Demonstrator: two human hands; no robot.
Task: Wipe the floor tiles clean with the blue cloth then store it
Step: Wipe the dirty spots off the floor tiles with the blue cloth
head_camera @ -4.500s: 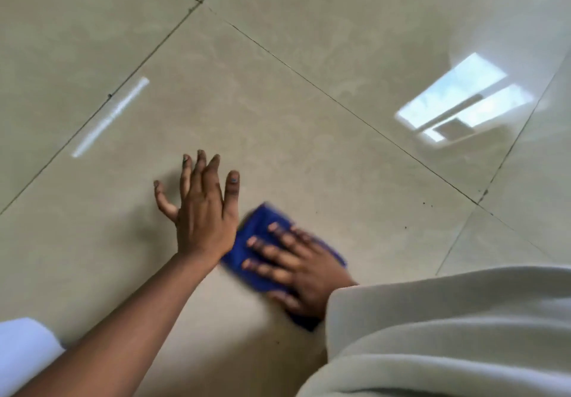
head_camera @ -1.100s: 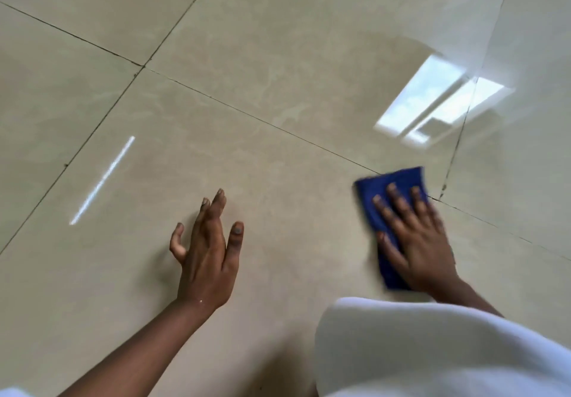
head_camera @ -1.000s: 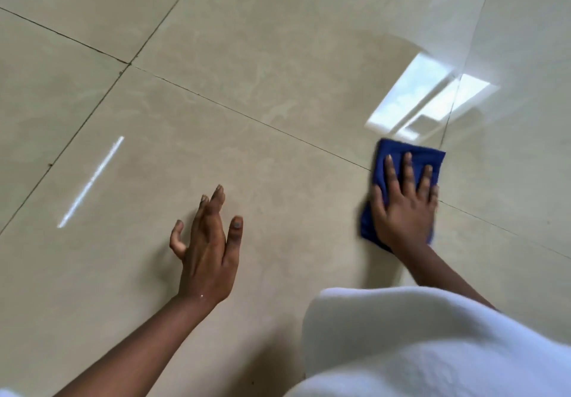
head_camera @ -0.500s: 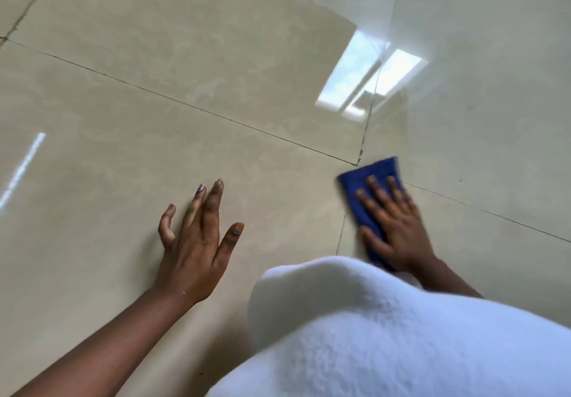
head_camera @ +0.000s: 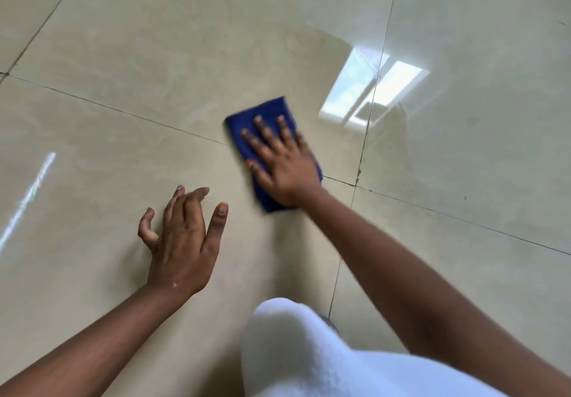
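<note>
A folded blue cloth (head_camera: 265, 115) lies flat on the glossy beige floor tiles (head_camera: 173, 41), across a grout line near the centre of the view. My right hand (head_camera: 279, 163) presses down on it with fingers spread, covering most of its near half. My left hand (head_camera: 182, 239) rests on the tile to the left and nearer to me, fingers apart and bent, holding nothing. The cloth's edges look blurred.
Dark grout lines (head_camera: 366, 137) cross the floor and meet right of the cloth. A bright window reflection (head_camera: 370, 91) shines on the tiles beyond it. White fabric over my knee (head_camera: 296, 350) fills the bottom centre. A thin light streak (head_camera: 27, 199) lies at left.
My right hand has slid the cloth to the left and farther away, off the tile corner and along the grout line. My left hand stays planted on the floor.
</note>
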